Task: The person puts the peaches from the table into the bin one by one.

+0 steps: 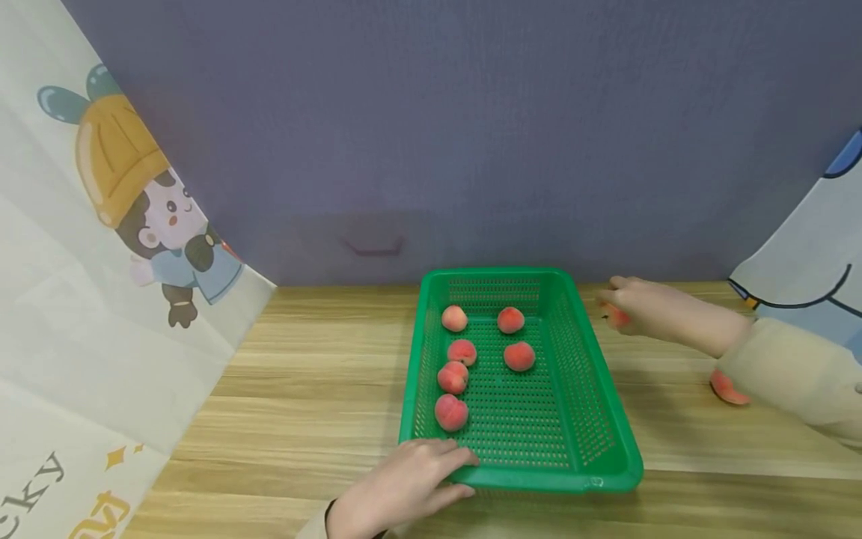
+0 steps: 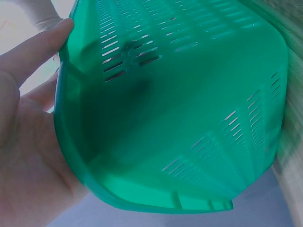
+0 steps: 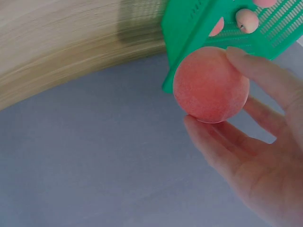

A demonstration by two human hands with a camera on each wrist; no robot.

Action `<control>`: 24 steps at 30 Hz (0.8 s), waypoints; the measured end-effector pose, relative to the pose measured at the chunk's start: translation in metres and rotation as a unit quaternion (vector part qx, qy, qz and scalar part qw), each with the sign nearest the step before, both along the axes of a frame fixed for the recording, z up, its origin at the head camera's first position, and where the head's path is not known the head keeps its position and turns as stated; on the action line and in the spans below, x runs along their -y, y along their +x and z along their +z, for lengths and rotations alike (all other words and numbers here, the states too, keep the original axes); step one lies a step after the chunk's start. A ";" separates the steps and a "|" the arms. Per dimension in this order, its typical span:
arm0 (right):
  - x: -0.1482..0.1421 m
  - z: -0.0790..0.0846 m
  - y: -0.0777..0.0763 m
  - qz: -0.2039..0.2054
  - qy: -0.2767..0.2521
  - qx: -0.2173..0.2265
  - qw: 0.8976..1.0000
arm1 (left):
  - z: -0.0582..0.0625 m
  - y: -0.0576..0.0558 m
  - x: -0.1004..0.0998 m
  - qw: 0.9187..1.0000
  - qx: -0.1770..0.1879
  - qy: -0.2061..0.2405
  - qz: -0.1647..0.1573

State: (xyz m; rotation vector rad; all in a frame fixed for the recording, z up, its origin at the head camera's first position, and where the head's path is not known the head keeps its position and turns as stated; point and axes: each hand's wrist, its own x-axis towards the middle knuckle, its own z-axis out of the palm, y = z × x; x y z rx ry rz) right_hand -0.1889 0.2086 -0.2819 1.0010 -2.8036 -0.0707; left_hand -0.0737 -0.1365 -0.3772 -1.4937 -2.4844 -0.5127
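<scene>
A green plastic basket [image 1: 509, 479] with slotted sides stands on the table with several peaches [image 1: 519, 357] inside, most of them along its left side. At the near left corner my left hand [image 1: 411, 479] grips the rim, fingers over the top edge. The left wrist view shows the rim [image 2: 57, 101] between that hand's thumb and fingers. My right hand [image 1: 636, 305] pinches a peach [image 3: 211, 85] between thumb and fingertips, just outside the basket's far right side. In the head view the hand covers part of this peach.
Another peach [image 1: 729, 388] lies on the wooden table [image 1: 323, 374] right of the basket, partly hidden by my right sleeve [image 1: 795, 374]. A grey-blue panel [image 1: 431, 135] rises behind the basket. Printed sheets with cartoon figures [image 1: 161, 202] flank both sides.
</scene>
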 end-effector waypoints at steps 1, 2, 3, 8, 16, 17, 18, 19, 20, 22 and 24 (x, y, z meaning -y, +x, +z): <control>0.003 0.000 0.000 0.001 0.003 0.003 1.000 | 0.000 0.000 0.000 1.000 0.001 0.000 0.000; 0.005 0.000 -0.001 0.002 0.004 0.005 1.000 | 0.000 0.000 0.000 1.000 0.002 -0.001 0.000; 0.008 0.001 -0.002 0.003 0.006 0.008 1.000 | 0.000 0.000 0.000 1.000 0.002 -0.001 0.000; 0.022 0.000 -0.003 0.014 0.005 0.010 1.000 | -0.001 -0.001 0.001 1.000 0.002 0.000 -0.001; 0.043 -0.001 -0.004 0.046 0.006 0.005 0.999 | -0.001 0.000 0.001 1.000 0.002 -0.008 0.004; 0.046 -0.002 -0.005 0.051 0.007 0.004 0.999 | -0.001 0.000 0.001 1.000 0.001 -0.008 0.004; 0.048 -0.002 -0.005 0.053 0.008 0.005 0.999 | -0.001 0.000 0.001 1.000 0.000 -0.009 0.004; 0.050 -0.002 -0.006 0.055 0.009 0.006 0.998 | -0.001 -0.001 0.001 1.000 -0.001 -0.011 0.005; 0.052 -0.002 -0.006 0.056 0.011 0.008 0.998 | -0.001 -0.001 0.001 1.000 -0.002 -0.012 0.005; 0.057 -0.002 -0.006 0.056 0.011 0.014 0.998 | -0.001 -0.001 0.001 1.000 -0.004 -0.014 0.005; 0.061 -0.003 -0.006 0.058 0.011 0.018 0.998 | -0.002 -0.001 0.001 1.000 -0.005 -0.014 0.005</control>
